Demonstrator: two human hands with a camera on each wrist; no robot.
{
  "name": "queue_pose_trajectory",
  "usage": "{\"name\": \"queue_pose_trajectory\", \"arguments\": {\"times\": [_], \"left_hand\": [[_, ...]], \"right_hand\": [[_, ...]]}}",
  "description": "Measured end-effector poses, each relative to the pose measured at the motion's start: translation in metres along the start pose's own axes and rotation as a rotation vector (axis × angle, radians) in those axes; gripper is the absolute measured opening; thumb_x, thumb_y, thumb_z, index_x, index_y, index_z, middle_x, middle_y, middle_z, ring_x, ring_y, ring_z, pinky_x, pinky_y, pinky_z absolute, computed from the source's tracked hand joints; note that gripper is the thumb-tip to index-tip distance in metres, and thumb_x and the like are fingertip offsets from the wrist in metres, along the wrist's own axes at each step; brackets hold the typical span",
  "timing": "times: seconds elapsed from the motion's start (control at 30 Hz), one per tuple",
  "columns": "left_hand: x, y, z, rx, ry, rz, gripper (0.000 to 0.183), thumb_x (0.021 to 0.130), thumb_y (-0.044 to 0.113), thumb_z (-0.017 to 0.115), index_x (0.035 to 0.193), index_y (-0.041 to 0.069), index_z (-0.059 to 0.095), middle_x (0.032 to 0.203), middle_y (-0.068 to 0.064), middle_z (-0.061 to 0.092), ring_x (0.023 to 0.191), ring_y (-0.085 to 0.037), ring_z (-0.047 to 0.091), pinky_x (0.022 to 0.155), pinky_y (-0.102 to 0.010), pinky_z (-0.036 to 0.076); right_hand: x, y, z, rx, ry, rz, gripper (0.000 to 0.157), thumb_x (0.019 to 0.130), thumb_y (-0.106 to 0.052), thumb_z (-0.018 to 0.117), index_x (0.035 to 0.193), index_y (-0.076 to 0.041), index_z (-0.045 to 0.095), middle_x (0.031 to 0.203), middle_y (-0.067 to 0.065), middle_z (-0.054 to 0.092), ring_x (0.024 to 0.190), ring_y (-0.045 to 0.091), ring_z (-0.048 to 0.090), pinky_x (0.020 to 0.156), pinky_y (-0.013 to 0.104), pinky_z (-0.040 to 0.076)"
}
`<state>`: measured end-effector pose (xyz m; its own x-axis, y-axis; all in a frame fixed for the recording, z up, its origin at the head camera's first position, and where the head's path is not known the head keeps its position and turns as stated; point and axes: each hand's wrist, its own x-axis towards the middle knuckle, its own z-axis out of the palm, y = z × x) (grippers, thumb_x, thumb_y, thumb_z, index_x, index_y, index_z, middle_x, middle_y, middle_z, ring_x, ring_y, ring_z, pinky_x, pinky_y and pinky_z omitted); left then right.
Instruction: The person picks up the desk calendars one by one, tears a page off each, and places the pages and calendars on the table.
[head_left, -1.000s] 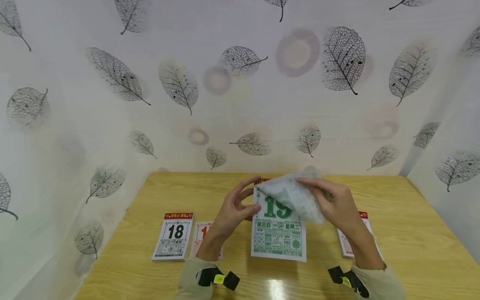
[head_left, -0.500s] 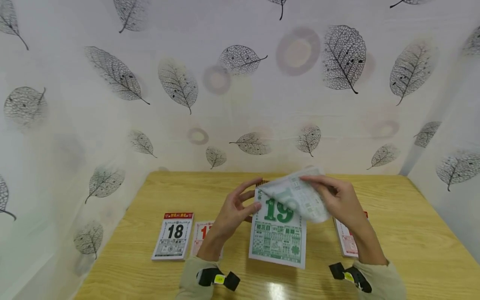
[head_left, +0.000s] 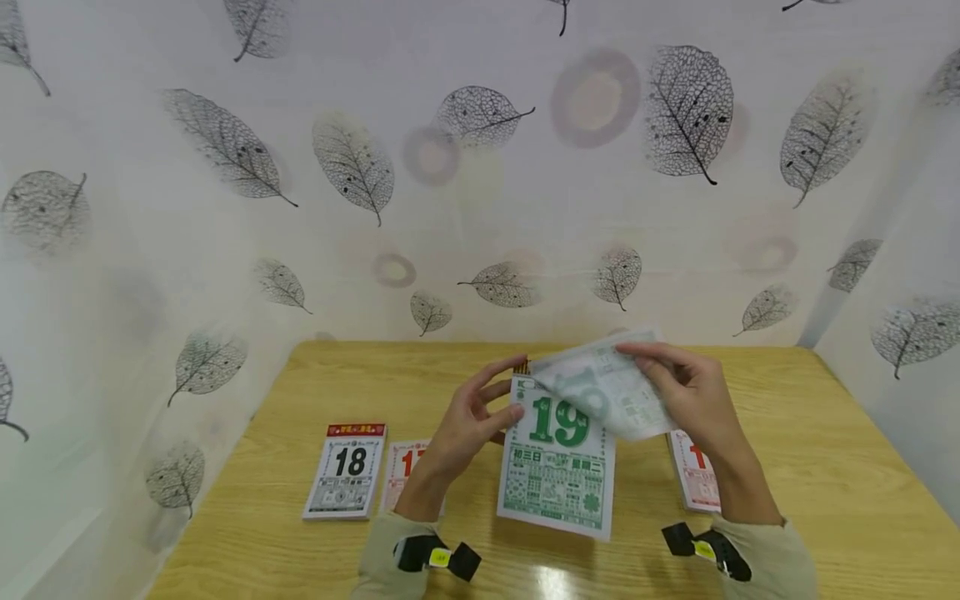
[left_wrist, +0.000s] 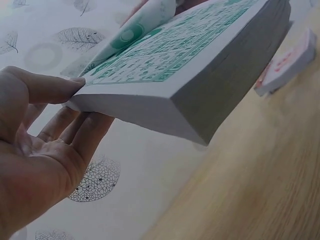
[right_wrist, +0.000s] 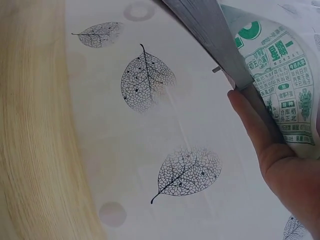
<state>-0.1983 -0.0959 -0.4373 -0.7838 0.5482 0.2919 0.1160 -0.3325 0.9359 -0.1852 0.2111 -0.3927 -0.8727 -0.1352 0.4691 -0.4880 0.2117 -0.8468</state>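
A thick tear-off calendar pad (head_left: 555, 479) with a green 19 is held up over the table, tilted. My left hand (head_left: 468, 421) grips its left edge, thumb on the top face and fingers beneath, as the left wrist view shows along with the deep page block (left_wrist: 225, 80). A thin top sheet (head_left: 618, 387) with green print is folded back diagonally across the pad's upper right. Between thumb and fingers my right hand (head_left: 690, 396) pinches this sheet. The sheet's left corner lies at the pad's top, near the binding (head_left: 521, 367). In the right wrist view, the sheet (right_wrist: 287, 85) curves beside the right hand (right_wrist: 285, 170).
On the wooden table (head_left: 277, 417), a calendar pad (head_left: 348, 467) with a black 18 lies at left. Beside it, a red-printed calendar (head_left: 401, 462) is partly hidden by the left forearm. Another red-printed calendar pad (head_left: 693, 475) lies behind the right forearm. Leaf-patterned cloth (head_left: 525, 208) surrounds the table.
My right hand has moved right and slightly up, drawing the sheet further across the top and baring more of the 19. The pad's lower edge has dipped slightly. My left hand keeps its grip.
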Motion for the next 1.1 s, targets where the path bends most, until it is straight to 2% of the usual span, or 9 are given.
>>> {"name": "queue_pose_trajectory", "arguments": {"times": [0.13,0.27,0.47,0.67,0.83,0.93,1.1], "left_hand": [[-0.0011,0.0010,0.0002,0.005,0.008,-0.002,0.062,0.101,-0.004,0.057,0.157,0.016,0.040,0.141,-0.024,0.055,0.101,-0.027,0.073,0.072,-0.037,0.064],[-0.0009,0.0009,0.0010,0.010,0.013,0.001,0.062,0.101,-0.004,0.057,0.157,0.016,0.040,0.141,-0.023,0.054,0.102,-0.027,0.073,0.072,-0.036,0.064],[-0.0018,0.0010,0.0012,0.021,0.003,0.010,0.063,0.101,-0.005,0.057,0.158,0.014,0.039,0.144,-0.023,0.051,0.102,-0.028,0.072,0.074,-0.038,0.064],[-0.0018,0.0013,0.0028,0.029,-0.004,0.016,0.062,0.101,-0.004,0.058,0.157,0.015,0.040,0.145,-0.022,0.051,0.105,-0.030,0.071,0.075,-0.041,0.064],[-0.0031,0.0014,0.0039,0.039,-0.022,0.040,0.064,0.101,-0.006,0.057,0.158,0.013,0.038,0.144,-0.024,0.052,0.099,-0.028,0.073,0.072,-0.044,0.064],[-0.0042,0.0020,0.0041,0.038,-0.028,0.050,0.064,0.101,-0.006,0.056,0.159,0.013,0.037,0.144,-0.025,0.052,0.098,-0.027,0.074,0.072,-0.044,0.064],[-0.0051,0.0036,0.0045,0.038,-0.020,0.045,0.063,0.101,-0.005,0.057,0.159,0.013,0.037,0.143,-0.025,0.052,0.098,-0.027,0.074,0.072,-0.043,0.064]], "right_hand": [[0.0007,0.0000,0.0001,0.035,-0.004,-0.002,0.023,0.103,0.002,0.056,0.121,0.008,0.071,0.114,0.005,0.074,0.066,0.020,0.071,0.053,0.031,0.060],[0.0012,-0.0010,-0.0007,0.009,0.006,0.009,0.023,0.103,0.001,0.057,0.120,0.006,0.071,0.115,0.003,0.074,0.067,0.018,0.071,0.053,0.030,0.060],[0.0007,-0.0016,0.0002,0.048,0.049,0.074,0.022,0.104,-0.002,0.058,0.119,0.007,0.071,0.107,0.004,0.074,0.064,0.021,0.071,0.052,0.032,0.060],[0.0000,-0.0026,-0.0028,0.028,0.045,0.103,0.023,0.104,-0.006,0.059,0.120,0.006,0.071,0.109,0.004,0.073,0.065,0.020,0.071,0.053,0.032,0.061],[-0.0012,-0.0034,-0.0079,0.172,0.066,0.172,0.027,0.105,-0.010,0.059,0.123,0.007,0.069,0.107,0.007,0.072,0.070,0.022,0.074,0.057,0.036,0.062],[-0.0013,-0.0031,-0.0095,0.246,0.067,0.179,0.028,0.105,-0.008,0.059,0.124,0.010,0.067,0.108,0.010,0.072,0.074,0.023,0.075,0.060,0.038,0.062],[-0.0008,-0.0019,-0.0080,0.216,0.073,0.175,0.029,0.104,-0.011,0.060,0.123,0.009,0.067,0.105,0.010,0.073,0.071,0.022,0.075,0.058,0.036,0.062]]}}
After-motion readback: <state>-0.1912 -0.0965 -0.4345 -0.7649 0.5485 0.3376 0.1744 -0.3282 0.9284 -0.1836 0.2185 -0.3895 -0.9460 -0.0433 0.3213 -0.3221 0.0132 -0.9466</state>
